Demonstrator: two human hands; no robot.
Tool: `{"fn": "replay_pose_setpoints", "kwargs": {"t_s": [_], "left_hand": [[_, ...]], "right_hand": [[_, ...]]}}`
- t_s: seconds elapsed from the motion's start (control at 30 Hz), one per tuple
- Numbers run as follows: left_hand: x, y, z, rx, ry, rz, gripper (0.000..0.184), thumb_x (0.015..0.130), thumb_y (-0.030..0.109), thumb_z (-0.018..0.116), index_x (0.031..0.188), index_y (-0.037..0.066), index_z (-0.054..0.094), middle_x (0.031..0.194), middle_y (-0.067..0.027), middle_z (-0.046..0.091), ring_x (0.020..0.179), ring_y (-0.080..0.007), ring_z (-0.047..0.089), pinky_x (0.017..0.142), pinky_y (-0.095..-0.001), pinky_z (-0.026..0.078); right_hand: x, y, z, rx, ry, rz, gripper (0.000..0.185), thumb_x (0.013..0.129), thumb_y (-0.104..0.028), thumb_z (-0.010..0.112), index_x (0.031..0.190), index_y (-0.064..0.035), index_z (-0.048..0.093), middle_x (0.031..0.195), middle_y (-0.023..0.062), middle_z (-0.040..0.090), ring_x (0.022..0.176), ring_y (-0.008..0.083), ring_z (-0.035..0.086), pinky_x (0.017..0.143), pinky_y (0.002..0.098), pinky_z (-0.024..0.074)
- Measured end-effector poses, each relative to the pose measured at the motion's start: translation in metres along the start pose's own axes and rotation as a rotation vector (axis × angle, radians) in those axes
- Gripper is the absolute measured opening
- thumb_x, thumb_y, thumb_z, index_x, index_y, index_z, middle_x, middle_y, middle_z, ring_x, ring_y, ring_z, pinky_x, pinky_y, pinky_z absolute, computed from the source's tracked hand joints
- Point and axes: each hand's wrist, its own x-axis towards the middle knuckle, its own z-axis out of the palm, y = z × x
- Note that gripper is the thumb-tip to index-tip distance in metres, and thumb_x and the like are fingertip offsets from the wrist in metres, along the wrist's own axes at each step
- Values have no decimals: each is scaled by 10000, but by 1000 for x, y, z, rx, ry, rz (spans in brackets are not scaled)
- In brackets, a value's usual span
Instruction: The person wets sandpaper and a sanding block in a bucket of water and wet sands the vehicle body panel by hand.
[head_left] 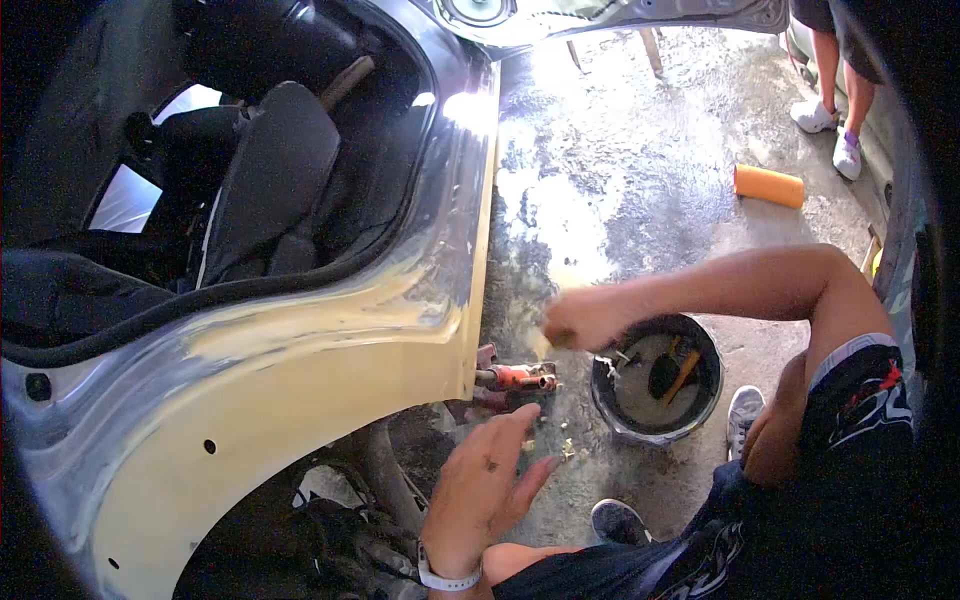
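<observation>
My right hand (585,320) is closed, its fingers curled beside the left rim of a black bucket (600,405). Something small and brownish shows at its fingertips, too blurred to name. Lower down, my left hand (485,480) is open, thumb apart from the fingers, with a white band (448,578) round the wrist. It holds nothing and is nearest to a red metal tool, perhaps a jack (515,377), under the car's edge. The car body panel (270,400) beside my hands bears pale yellow filler. Inside the bucket, an orange-handled tool (682,375) lies in murky liquid.
An orange cylinder (768,187) lies on the wet concrete floor (620,200). At the upper right stand another person's legs (825,75) in white shoes. The open door frame shows a dark car seat (270,180). My shoes (745,415) are near the bucket.
</observation>
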Motion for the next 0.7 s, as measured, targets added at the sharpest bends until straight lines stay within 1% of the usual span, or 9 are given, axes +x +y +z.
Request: {"fn": "replay_pose_setpoints", "kwargs": {"t_s": [0.07, 0.2, 0.27, 0.33, 0.37, 0.4, 0.47, 0.53, 0.7], "left_hand": [[-6, 7, -9, 41, 53, 17, 533, 879, 202, 750, 1338, 17, 552, 1205, -190, 658, 1070, -358, 663, 936, -417, 528], [-30, 20, -25, 85, 353, 28, 476, 839, 223, 780, 1229, 6, 613, 1079, -184, 684, 985, -356, 661, 858, -443, 521], [-46, 29, -35, 205, 592, 52, 504, 839, 238, 779, 1236, -26, 616, 1049, -171, 704, 946, -303, 682, 839, -404, 535], [-62, 21, -44, 297, 925, 249, 398, 868, 207, 731, 1161, -44, 633, 1030, -186, 691, 931, -280, 654, 854, -408, 512], [-76, 32, -47, 283, 995, 158, 324, 885, 176, 704, 1111, -45, 633, 1042, -185, 674, 958, -302, 637, 882, -414, 496], [-69, 49, -62, 384, 1090, 229, 270, 952, 175, 681, 1000, -86, 631, 875, -178, 676, 794, -279, 652, 755, -361, 530], [-69, 57, -66, 439, 1402, 288, 204, 929, 108, 675, 943, -94, 651, 858, -190, 691, 752, -311, 664, 725, -394, 544], [-82, 57, -87, 594, 1361, 443, 314, 948, 182, 681, 1099, -92, 646, 927, -223, 690, 842, -299, 673, 741, -385, 544], [-108, 64, -138, 1073, 1291, 429, 313, 954, 199, 674, 1097, -78, 647, 953, -215, 690, 853, -282, 670, 759, -379, 541]], "right_hand": [[25, -23, -48, 281, 195, 108, 100, 855, -53, 557, 942, -5, 559, 884, 157, 546, 793, 333, 629, 707, 477, 518], [93, -84, -87, 185, 946, -274, 203, 802, -36, 577, 1002, -23, 604, 1064, 183, 540, 1061, 347, 550, 944, 472, 447], [129, -117, -93, 182, 1202, -459, 192, 777, -36, 591, 967, -39, 615, 1003, 168, 547, 993, 346, 563, 896, 486, 456], [140, -150, -98, 132, 1253, -540, 236, 792, -5, 568, 1015, -25, 641, 1047, 154, 577, 1070, 337, 571, 953, 462, 460], [141, -160, -98, 106, 1275, -579, 261, 800, 11, 557, 1040, -18, 654, 1069, 147, 591, 1109, 333, 574, 981, 451, 463], [141, -161, -93, 209, 1232, -578, 278, 797, 12, 560, 1051, -18, 669, 1073, 145, 606, 1119, 330, 576, 989, 446, 463], [139, -154, -81, 406, 1140, -577, 313, 791, 15, 565, 1073, -16, 697, 1082, 139, 637, 1141, 323, 580, 1004, 436, 464], [138, -136, -67, 384, 1136, -624, 383, 784, 19, 571, 1144, -23, 695, 1124, 137, 644, 1155, 320, 580, 1020, 424, 461], [134, -89, -49, 210, 1081, -682, 523, 758, 49, 570, 1259, -58, 676, 1233, 118, 621, 1208, 307, 552, 1080, 445, 414]]}}
